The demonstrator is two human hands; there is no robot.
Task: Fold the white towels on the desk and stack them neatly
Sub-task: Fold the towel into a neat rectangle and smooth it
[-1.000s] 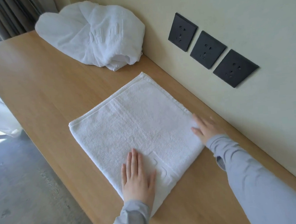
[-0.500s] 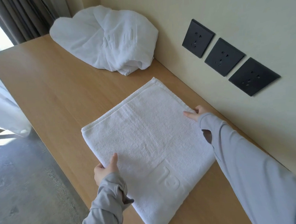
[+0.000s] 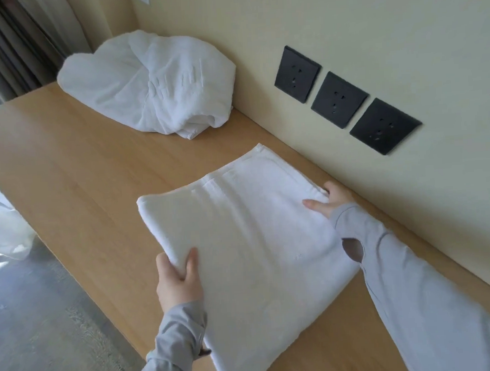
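Spot: the folded towel [image 3: 253, 242] lay on the wooden desk [image 3: 64, 156], its right edge close beside the wall [image 3: 371, 20].
Left hand [image 3: 177, 278]: clamped on the towel's left edge, the side toward the desk's open edge. The thumb lay on top and the fingers were curled out of sight beneath.
Right hand [image 3: 329, 201]: gripping the wall-side edge, farther up the cloth. The thumb lay across the top and the fingers were tucked round the edge.
Key relation: the towel's long axis ran away from the person, roughly along the wall. The two hands sat on its opposite long edges, so the cloth spanned the gap between them. The left hand was nearer the person, the right nearer the far end.
Lift: the left side looked raised off the wood, rounded at the far-left corner. The far corner by the wall lay flat.
Likely next: probably another fold along or across that axis. I could not tell which.
Look of cloth: thick white terry in several layers, soft ridges across the top, hem bands showing at the far end.
Remaining work: a crumpled towel [image 3: 151, 85] sat heaped against the wall, well apart, ahead and left of both hands.
Other: three black sockets [image 3: 339, 99] on the wall, and a curtain [image 3: 8, 47] at the far left.
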